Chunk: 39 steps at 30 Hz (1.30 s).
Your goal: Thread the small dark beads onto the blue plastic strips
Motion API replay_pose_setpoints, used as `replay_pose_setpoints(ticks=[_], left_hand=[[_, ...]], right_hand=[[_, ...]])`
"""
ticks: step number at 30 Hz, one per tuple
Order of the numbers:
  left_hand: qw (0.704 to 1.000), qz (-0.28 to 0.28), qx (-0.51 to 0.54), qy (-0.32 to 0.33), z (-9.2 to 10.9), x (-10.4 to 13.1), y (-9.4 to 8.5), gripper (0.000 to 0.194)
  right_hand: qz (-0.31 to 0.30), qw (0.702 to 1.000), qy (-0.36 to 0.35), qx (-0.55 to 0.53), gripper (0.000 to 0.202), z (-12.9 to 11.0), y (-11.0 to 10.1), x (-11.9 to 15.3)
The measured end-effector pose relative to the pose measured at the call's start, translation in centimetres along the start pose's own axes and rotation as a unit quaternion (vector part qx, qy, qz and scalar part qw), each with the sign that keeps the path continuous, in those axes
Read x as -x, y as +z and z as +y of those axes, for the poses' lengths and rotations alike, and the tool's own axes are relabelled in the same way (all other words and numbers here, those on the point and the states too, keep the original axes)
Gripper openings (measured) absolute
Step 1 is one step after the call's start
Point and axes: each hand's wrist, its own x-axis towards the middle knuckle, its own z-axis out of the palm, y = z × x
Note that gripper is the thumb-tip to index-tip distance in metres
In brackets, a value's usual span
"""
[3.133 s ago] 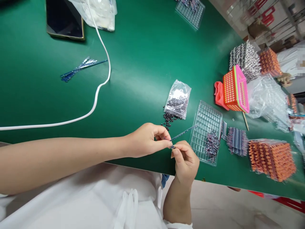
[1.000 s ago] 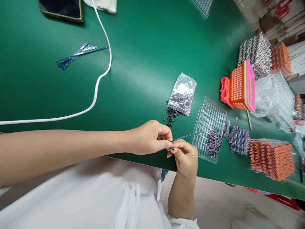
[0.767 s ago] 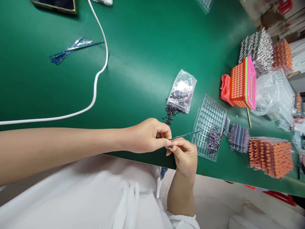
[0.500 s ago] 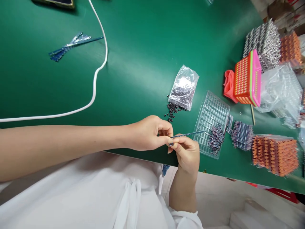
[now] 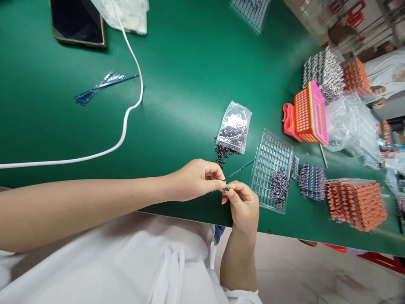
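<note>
My left hand (image 5: 202, 179) pinches a thin blue strip (image 5: 239, 169), which points up and right over the green table. Touching its fingertips, my right hand (image 5: 245, 207) is closed on a small dark part (image 5: 225, 189). Just above the hands lie loose dark beads (image 5: 220, 155), spilling from a clear plastic bag (image 5: 234, 126). To the right is a clear compartment tray (image 5: 272, 160) with a heap of small dark pieces (image 5: 279, 189) in its lower right part.
A white cable (image 5: 125, 122) curves across the left, near more blue strips (image 5: 101, 87) and a phone (image 5: 77, 21). On the right stand a red and pink basket (image 5: 310, 114) and stacked orange pieces (image 5: 357, 202). A person's hand shows at the far right.
The view has shifted, showing more of the table's far side. The blue strip now tilts more steeply upward. Both hands remain together, still closed.
</note>
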Motion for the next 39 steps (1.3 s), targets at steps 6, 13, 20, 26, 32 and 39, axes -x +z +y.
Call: replay_pose_setpoints(ticks=[6, 13, 20, 26, 32, 39], left_hand=[[0.999, 0.03, -0.017, 0.024, 0.4, 0.1, -0.1, 0.017], [1.0, 0.013, -0.003, 0.013, 0.1, 0.0, -0.1, 0.025], [0.995, 0.009, -0.093, 0.024, 0.3, 0.1, -0.3, 0.025], [0.98, -0.039, -0.182, 0.077, 0.1, 0.2, -1.1, 0.029], [0.977, -0.087, -0.183, 0.069, 0.3, 0.2, -1.3, 0.029], [0.999, 0.005, -0.037, 0.019, -0.5, -1.0, -1.9, 0.032]], right_hand=[[0.046, 0.997, -0.018, 0.053, 0.01, 0.0, 0.2, 0.4], [0.059, 0.994, -0.046, 0.08, 0.008, 0.2, 0.2, 0.5], [0.055, 0.995, -0.063, 0.061, 0.004, -0.2, 0.7, 0.4], [-0.018, 0.999, -0.026, -0.02, 0.006, -0.3, 0.4, 0.1], [-0.022, 1.0, -0.016, 0.007, 0.008, -0.6, 0.6, 0.7], [0.188, 0.895, -0.159, 0.373, 0.015, -3.7, -5.5, 1.5]])
